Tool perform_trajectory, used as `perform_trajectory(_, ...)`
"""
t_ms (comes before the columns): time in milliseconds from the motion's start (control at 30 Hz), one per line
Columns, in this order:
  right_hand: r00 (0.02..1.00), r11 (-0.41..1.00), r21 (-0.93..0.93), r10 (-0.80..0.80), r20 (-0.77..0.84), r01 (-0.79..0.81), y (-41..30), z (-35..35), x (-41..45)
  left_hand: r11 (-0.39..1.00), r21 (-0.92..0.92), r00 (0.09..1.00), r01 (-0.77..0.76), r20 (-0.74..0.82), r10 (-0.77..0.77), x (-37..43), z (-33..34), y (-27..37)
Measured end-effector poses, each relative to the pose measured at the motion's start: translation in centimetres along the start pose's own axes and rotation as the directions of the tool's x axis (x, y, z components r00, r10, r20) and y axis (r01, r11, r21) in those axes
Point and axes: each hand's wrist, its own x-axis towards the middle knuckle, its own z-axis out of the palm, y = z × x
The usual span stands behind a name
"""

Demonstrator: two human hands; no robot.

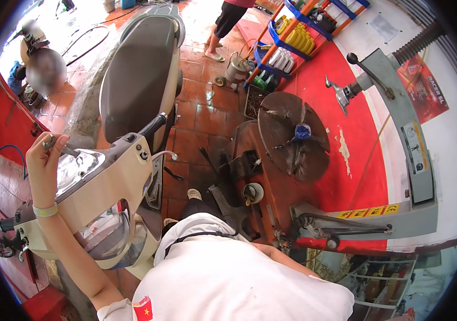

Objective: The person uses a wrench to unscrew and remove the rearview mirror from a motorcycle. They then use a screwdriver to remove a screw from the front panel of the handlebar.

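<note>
At the left, my left hand (43, 160) is raised over the instrument panel (76, 164) of a cream motor scooter (110, 180). Its thumb and fingers are closed on a small grey metal piece (67, 150); whether this is a tool or a part I cannot tell. The piece points towards the panel. A black handlebar grip (153, 126) and a brake lever (166, 154) stick out on the far side of the handlebar cover. The headlight (108, 238) faces me. My right forearm (282, 257) shows only partly beside my white shirt, and the right hand is out of view.
A tyre changer with a round turntable (292, 160) and a grey swing arm (399, 120) stands at the right. A small bucket (253, 192) sits on its base. Bottles fill a rack (284, 44). One person (232, 20) stands behind; another (45, 72) is at far left.
</note>
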Motion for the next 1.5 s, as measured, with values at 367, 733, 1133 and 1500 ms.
perform_trajectory(367,0.986,0.969,0.245,0.08,-0.144,-0.042,-0.4,-9.5,5.4,0.998,-0.021,0.996,0.061,-0.069,-0.063,-0.6,-0.1,-0.6)
perform_trajectory(733,0.712,0.862,0.305,-0.088,-0.696,0.404,-0.8,-14.5,13.6,1.0,0.002,0.999,-0.019,-0.039,0.019,-0.4,-0.3,-0.7)
perform_trajectory(1133,0.995,0.935,-0.342,-0.081,0.056,0.095,-5.9,-8.1,12.1,0.999,-0.046,0.999,0.025,-0.03,-0.026,-0.4,-0.5,-0.6)
perform_trajectory(1500,0.879,0.883,-0.347,-0.41,-0.241,0.317,-8.9,-9.5,14.4,0.996,0.054,0.996,-0.077,-0.05,0.079,0.2,0.1,-0.9)
